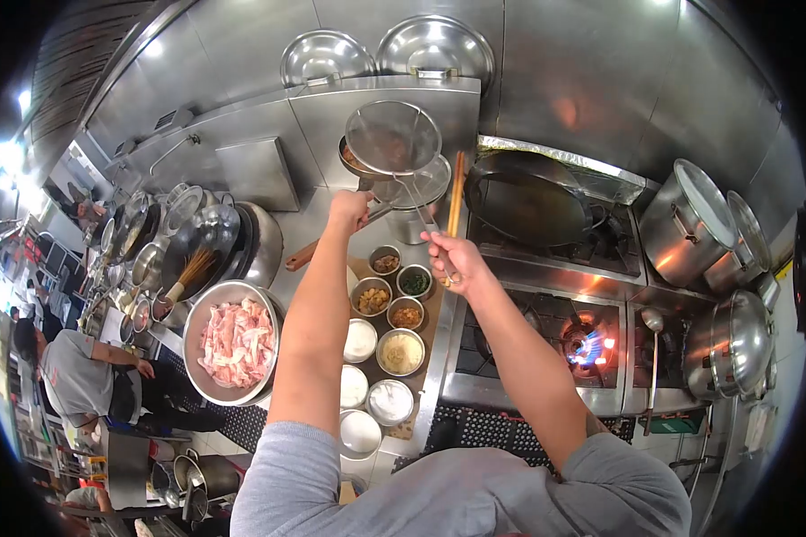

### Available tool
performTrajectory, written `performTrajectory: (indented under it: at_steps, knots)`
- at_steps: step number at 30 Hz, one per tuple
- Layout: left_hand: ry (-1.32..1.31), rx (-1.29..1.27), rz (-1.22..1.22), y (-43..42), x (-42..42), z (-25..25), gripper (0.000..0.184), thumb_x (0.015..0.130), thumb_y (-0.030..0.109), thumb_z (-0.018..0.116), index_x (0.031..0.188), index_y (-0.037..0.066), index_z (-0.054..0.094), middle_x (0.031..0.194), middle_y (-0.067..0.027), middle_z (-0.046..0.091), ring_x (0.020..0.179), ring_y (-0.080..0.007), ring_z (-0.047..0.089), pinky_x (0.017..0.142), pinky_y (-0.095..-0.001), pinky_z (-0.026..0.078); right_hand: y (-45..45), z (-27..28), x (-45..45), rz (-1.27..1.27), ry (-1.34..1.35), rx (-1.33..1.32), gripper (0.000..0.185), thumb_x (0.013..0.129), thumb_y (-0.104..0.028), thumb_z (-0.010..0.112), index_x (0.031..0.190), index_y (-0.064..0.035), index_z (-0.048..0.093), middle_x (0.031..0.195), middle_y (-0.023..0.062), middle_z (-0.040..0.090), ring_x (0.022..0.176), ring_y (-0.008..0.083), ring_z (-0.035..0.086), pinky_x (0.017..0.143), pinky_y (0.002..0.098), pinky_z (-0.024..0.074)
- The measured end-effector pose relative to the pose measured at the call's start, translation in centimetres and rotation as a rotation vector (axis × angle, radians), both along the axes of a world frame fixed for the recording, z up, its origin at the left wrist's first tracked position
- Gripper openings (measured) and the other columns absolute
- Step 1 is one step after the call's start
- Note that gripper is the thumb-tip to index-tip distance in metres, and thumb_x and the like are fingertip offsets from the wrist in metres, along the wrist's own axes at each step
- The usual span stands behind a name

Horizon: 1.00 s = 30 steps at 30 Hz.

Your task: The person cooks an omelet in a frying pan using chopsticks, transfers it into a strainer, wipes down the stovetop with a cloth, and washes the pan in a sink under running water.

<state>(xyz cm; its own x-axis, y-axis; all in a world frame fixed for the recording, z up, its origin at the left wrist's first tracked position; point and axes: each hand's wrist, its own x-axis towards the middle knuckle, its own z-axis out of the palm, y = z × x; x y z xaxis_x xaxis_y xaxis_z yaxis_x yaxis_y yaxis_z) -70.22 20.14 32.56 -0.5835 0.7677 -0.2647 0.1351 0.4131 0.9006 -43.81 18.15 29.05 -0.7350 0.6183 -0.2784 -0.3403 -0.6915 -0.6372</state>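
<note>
My left hand (349, 211) is closed around the short handle of a small dark pan (353, 161) with brown food inside. A round mesh strainer (393, 136) hangs over the pan, covering part of it. Its handle runs down to my right hand (457, 262), which also grips wooden chopsticks (457, 192) pointing upward. Below the strainer, a second sieve (428, 183) rests over a metal pot (409, 225). A wooden handle (302, 258) lies beneath my left forearm.
Several bowls of seasonings (401, 353) stand near my forearms, with a bowl of raw meat (235, 342) at left. A black wok (528, 199) sits on the stove; a lit burner (587, 347) and tall pots (687, 224) are right. Another person (85, 376) stands far left.
</note>
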Motion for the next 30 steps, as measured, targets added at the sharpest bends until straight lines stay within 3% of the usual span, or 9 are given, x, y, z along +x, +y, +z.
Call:
performTrajectory:
  at_steps: [1, 4, 6, 8, 11, 18, 21, 27, 30]
  knots:
    - [0.024, -0.006, -0.014, 0.0, -0.1, 0.5, 0.028, 0.084, 0.023, 0.068, 0.068, 0.001, 0.061, 0.056, -0.0068, 0.057, 0.046, -0.0169, 0.053, 0.042, -0.0332, 0.040, 0.1, -0.7, -0.6, 0.023, 0.053, -0.029, 0.023, 0.097, -0.026, 0.055, 0.110, -0.0068, 0.057, 0.068, -0.0020, 0.051, 0.049, 0.0094, 0.047, 0.039, 0.0227, 0.0333]
    - [0.436, -0.134, -0.077, 0.4, -0.7, 3.1, 0.029, 0.081, 0.026, 0.066, 0.068, 0.001, 0.065, 0.060, -0.0095, 0.064, 0.052, -0.0208, 0.061, 0.052, -0.0353, 0.048, 0.4, -2.0, -2.6, 0.098, 0.175, -0.163, 0.023, 0.099, -0.030, 0.052, 0.108, -0.0096, 0.052, 0.066, -0.0031, 0.048, 0.049, 0.0092, 0.043, 0.039, 0.0233, 0.0305]
    - [0.747, -0.263, -0.131, -0.2, 0.1, 6.2, 0.026, 0.079, 0.024, 0.060, 0.081, 0.001, 0.072, 0.076, -0.0138, 0.071, 0.079, -0.0290, 0.071, 0.077, -0.0393, 0.054, 0.4, -2.7, -3.7, 0.155, 0.247, -0.243, 0.021, 0.099, -0.031, 0.052, 0.105, -0.0113, 0.052, 0.066, -0.0036, 0.047, 0.049, 0.0092, 0.042, 0.039, 0.0235, 0.0302]
    - [0.841, -0.320, -0.128, 0.7, 0.0, 7.8, 0.029, 0.080, 0.021, 0.058, 0.095, 0.000, 0.072, 0.096, -0.0181, 0.072, 0.098, -0.0325, 0.068, 0.087, -0.0404, 0.052, -0.1, -2.7, -5.0, 0.197, 0.316, -0.300, 0.019, 0.100, -0.032, 0.051, 0.100, -0.0131, 0.052, 0.063, -0.0045, 0.045, 0.048, 0.0089, 0.041, 0.039, 0.0232, 0.0292]
    - [0.999, -0.387, -0.154, 0.3, 2.6, 11.6, 0.034, 0.084, 0.018, 0.054, 0.109, 0.001, 0.069, 0.119, -0.0207, 0.064, 0.114, -0.0335, 0.061, 0.094, -0.0407, 0.050, -0.7, -2.9, -6.7, 0.219, 0.428, -0.388, 0.020, 0.101, -0.032, 0.049, 0.096, -0.0134, 0.053, 0.061, -0.0061, 0.044, 0.046, 0.0078, 0.041, 0.039, 0.0226, 0.0274]
    - [1.326, -0.438, -0.260, 2.7, 6.8, 14.4, 0.030, 0.087, 0.023, 0.061, 0.110, 0.006, 0.070, 0.118, -0.0140, 0.067, 0.111, -0.0301, 0.064, 0.090, -0.0389, 0.052, -2.7, -4.7, -10.0, 0.203, 0.815, -0.507, 0.026, 0.101, -0.033, 0.047, 0.093, -0.0122, 0.060, 0.058, -0.0056, 0.046, 0.046, 0.0083, 0.041, 0.040, 0.0232, 0.0276]
    - [1.348, -0.502, -0.363, 3.0, 9.2, 15.4, 0.031, 0.085, 0.014, 0.054, 0.110, 0.003, 0.069, 0.119, -0.0176, 0.065, 0.111, -0.0340, 0.062, 0.093, -0.0413, 0.051, -3.3, -4.7, -10.6, 0.200, 0.940, -0.526, 0.029, 0.101, -0.032, 0.046, 0.092, -0.0104, 0.062, 0.057, -0.0041, 0.048, 0.045, 0.0092, 0.045, 0.039, 0.0238, 0.0310]
    - [1.419, -0.546, -0.373, 4.5, 10.8, 15.1, 0.029, 0.084, 0.013, 0.057, 0.108, 0.006, 0.071, 0.118, -0.0145, 0.067, 0.110, -0.0310, 0.064, 0.091, -0.0388, 0.052, -3.5, -5.0, -10.9, 0.217, 1.068, -0.533, 0.031, 0.102, -0.031, 0.044, 0.092, -0.0098, 0.064, 0.056, -0.0026, 0.053, 0.045, 0.0100, 0.047, 0.038, 0.0233, 0.0302]
    - [1.441, -0.554, -0.317, 5.4, 10.8, 14.5, 0.032, 0.081, 0.024, 0.072, 0.111, 0.012, 0.072, 0.118, -0.0086, 0.068, 0.109, -0.0258, 0.065, 0.087, -0.0358, 0.054, -3.5, -5.2, -11.0, 0.215, 1.084, -0.554, 0.032, 0.102, -0.032, 0.044, 0.092, -0.0103, 0.065, 0.056, -0.0024, 0.053, 0.045, 0.0101, 0.046, 0.038, 0.0231, 0.0289]
